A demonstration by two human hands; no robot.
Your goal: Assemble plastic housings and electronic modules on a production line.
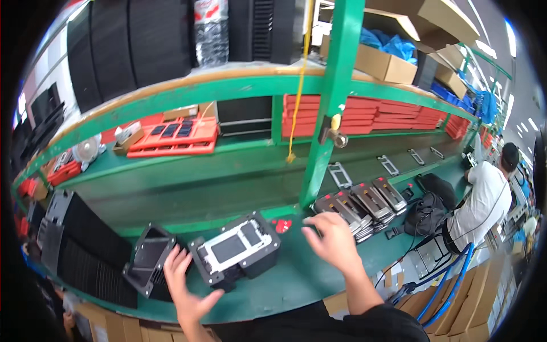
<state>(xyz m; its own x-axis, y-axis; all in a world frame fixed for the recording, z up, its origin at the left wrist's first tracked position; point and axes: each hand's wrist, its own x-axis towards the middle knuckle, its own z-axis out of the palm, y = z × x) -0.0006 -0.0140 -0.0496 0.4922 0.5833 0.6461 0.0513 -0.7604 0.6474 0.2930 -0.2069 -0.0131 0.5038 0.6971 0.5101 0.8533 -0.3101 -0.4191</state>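
My left hand (pixel 187 288) is raised with fingers apart and holds nothing, between two black boxes. To its right sits a black box-shaped fixture (pixel 268 262) with corner bolts and a silver metal frame (pixel 241 246) lying flat on top. To its left stands a second black open-topped fixture (pixel 137 268), its rim partly behind my fingers. My right hand (pixel 335 242) hovers over the green bench, thumb and fingers spread, with nothing in it. Just beyond it lie several stacks of flat metal-and-dark frames (pixel 370 204) with red marks.
Tall black stacked trays (pixel 85 256) stand at the left. A green post (pixel 336 85) rises behind the bench. Silver frames (pixel 340 175) lie along the strip behind. A black bag (pixel 424 212) rests right, near a seated person (pixel 484 194). Blue hoses (pixel 447 285) hang by cardboard.
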